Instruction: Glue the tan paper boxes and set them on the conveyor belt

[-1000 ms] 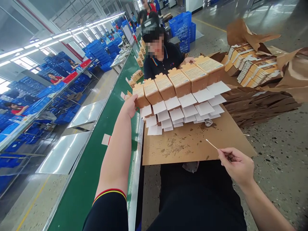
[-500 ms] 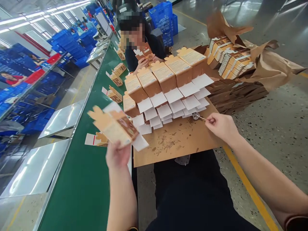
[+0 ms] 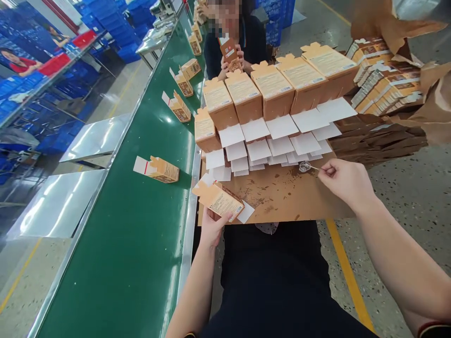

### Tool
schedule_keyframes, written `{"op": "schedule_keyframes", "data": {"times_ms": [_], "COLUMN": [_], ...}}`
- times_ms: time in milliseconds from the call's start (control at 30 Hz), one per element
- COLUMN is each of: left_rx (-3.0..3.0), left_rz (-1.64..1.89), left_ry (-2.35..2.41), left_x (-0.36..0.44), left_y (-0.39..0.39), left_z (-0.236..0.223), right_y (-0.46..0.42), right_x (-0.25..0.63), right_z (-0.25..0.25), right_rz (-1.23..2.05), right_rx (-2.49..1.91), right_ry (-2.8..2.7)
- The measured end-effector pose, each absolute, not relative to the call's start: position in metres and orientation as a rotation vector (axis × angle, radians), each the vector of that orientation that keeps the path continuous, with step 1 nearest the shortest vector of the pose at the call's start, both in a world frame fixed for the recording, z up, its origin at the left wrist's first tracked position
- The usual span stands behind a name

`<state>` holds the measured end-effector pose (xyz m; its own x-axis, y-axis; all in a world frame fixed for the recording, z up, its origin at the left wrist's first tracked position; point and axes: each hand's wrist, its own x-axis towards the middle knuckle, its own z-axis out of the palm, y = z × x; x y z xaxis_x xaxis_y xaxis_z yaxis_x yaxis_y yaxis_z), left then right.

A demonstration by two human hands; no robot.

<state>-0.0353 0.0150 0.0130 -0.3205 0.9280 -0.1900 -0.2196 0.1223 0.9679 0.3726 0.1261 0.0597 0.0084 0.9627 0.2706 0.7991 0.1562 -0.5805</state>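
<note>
My left hand (image 3: 212, 229) grips a small tan and brown carton (image 3: 222, 201) with its flaps standing out at both ends, over the near left corner of the cardboard sheet (image 3: 282, 206). Pinched in my right hand (image 3: 347, 180) is a thin pale stick (image 3: 314, 168). The stick's far end reaches a small, shiny round clear thing (image 3: 304, 166) on the cardboard, perhaps a little dish. Just beyond stand stacked cartons (image 3: 273, 91), their white flaps (image 3: 282, 126) sticking out toward me. Brown smears mark the sheet between my hands.
Along my left runs a green conveyor belt (image 3: 127, 244) with a metal edge, carrying several cartons (image 3: 164, 170). Across the stack, a co-worker (image 3: 259, 44) holds another carton. Bundled flat cartons (image 3: 391, 84) lie in torn brown paper (image 3: 384, 141) at the right.
My left hand has brought the carton from over the belt rightward to the cardboard's edge. My right hand still holds the stick at the round thing. The view has tilted lower.
</note>
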Motion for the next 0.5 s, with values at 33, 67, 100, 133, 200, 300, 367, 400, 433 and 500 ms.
{"op": "schedule_keyframes", "data": {"times_ms": [33,67,100,133,200,300,367,400,433,500], "left_rx": [0.757,0.752,0.746,0.736,0.708,0.698,0.706,0.706,0.702,0.690], "left_rz": [1.434,1.446,1.457,1.468,1.500,1.496,1.463,1.450,1.444,1.447], "left_ry": [1.385,1.397,1.411,1.426,1.461,1.486,1.485,1.487,1.490,1.492], "left_x": [-0.034,-0.032,-0.031,-0.029,-0.027,-0.026,-0.027,-0.028,-0.028,-0.029], "left_y": [0.014,0.013,0.012,0.011,0.010,0.010,0.010,0.010,0.009,0.008], "left_z": [0.012,0.010,0.007,0.004,0.000,-0.001,0.001,0.003,0.005,0.006], "right_y": [0.112,0.097,0.081,0.067,0.042,0.022,0.017,0.016,0.015,0.014], "right_x": [0.363,0.351,0.336,0.318,0.283,0.243,0.229,0.226,0.224,0.223], "right_z": [0.060,0.059,0.055,0.051,0.038,0.017,0.007,0.003,0.000,-0.004], "right_rz": [0.362,0.407,0.481,0.579,0.761,0.820,0.837,0.842,0.842,0.831], "right_rx": [-1.660,-1.624,-1.562,-1.467,-1.274,-1.171,-1.150,-1.142,-1.135,-1.116], "right_ry": [-1.783,-1.754,-1.751,-1.775,-1.835,-1.825,-1.866,-1.902,-1.943,-2.017]}}
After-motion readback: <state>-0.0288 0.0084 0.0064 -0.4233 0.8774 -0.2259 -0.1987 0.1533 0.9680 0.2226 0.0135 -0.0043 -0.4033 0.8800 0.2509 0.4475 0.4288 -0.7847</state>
